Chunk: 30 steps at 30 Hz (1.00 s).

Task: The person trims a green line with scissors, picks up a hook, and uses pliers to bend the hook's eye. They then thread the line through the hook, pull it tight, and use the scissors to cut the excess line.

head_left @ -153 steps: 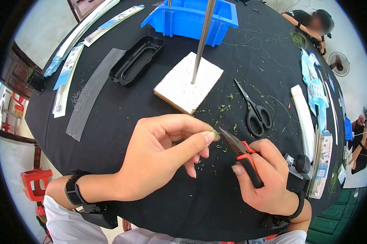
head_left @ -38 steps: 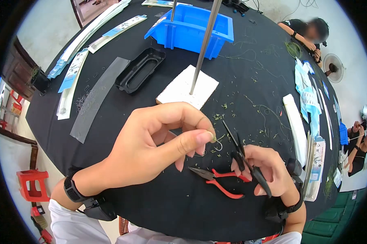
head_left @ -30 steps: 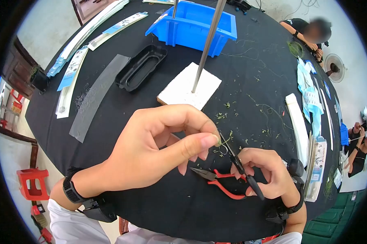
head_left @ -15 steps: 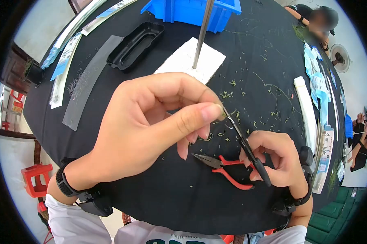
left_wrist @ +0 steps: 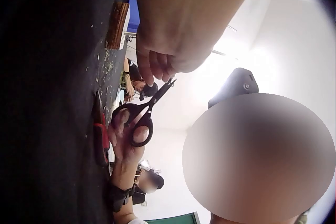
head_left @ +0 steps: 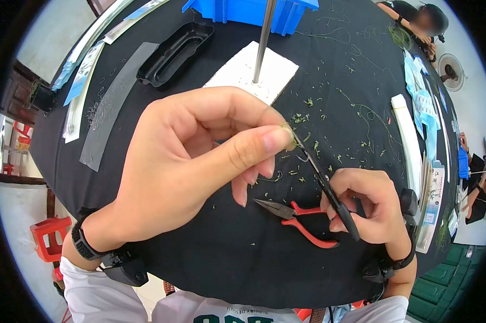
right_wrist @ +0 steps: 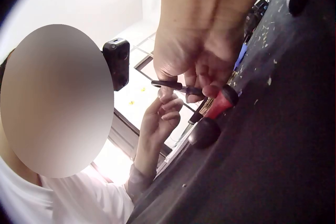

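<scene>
My left hand point(head_left: 200, 156) pinches a small fish hook point(head_left: 303, 158) with a bit of green line between thumb and index finger; most of it is hidden by the fingertips. My right hand point(head_left: 372, 204) holds black-handled scissors point(head_left: 324, 182), thumb and fingers through the loops. Their blades reach up to the left fingertips and the green line. In the left wrist view the scissors point(left_wrist: 148, 112) stand with blades nearly together, tips right at the left fingers. Red-handled needle-nose pliers point(head_left: 310, 235) lie on the black cloth below, partly behind the right hand.
A white block point(head_left: 278, 67) with an upright metal rod point(head_left: 264, 43) stands ahead, a black tray point(head_left: 173, 56) and a clear strip of hooks point(head_left: 113, 107) to its left. Green scraps point(head_left: 300, 118) litter the cloth. Behind is a blue bin point(head_left: 243, 12); packets point(head_left: 434, 199) lie right.
The pliers, earlier in my right hand, now lie on the cloth. That hand has picked up the scissors and brought the blades to the left fingertips. The left hand keeps its pinch.
</scene>
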Each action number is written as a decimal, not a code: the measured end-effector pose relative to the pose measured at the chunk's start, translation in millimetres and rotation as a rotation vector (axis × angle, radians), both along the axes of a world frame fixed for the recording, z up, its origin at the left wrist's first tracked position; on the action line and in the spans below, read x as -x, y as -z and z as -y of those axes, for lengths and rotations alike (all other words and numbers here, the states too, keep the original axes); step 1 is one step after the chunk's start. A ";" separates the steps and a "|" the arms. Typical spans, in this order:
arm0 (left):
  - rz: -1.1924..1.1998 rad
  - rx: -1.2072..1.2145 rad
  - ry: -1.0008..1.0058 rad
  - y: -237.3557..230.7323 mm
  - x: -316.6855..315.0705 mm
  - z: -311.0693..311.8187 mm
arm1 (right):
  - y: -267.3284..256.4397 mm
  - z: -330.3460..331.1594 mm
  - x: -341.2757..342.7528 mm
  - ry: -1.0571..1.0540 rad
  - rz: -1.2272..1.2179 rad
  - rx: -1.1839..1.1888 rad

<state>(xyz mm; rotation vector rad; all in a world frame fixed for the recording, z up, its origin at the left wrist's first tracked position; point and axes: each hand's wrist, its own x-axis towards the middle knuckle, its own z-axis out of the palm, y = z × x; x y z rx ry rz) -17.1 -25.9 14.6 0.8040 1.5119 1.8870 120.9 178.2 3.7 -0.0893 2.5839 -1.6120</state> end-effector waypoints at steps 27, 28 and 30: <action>-0.117 0.008 -0.027 -0.6 0.1 2.7 | 9.0 -0.6 -4.3 0.027 0.004 0.147; -0.120 0.011 -0.028 -1.4 0.0 2.8 | 9.0 0.0 -4.4 0.034 0.000 0.144; -0.117 0.016 -0.027 -2.6 0.1 3.2 | 9.6 -1.2 -4.4 0.028 -0.040 0.087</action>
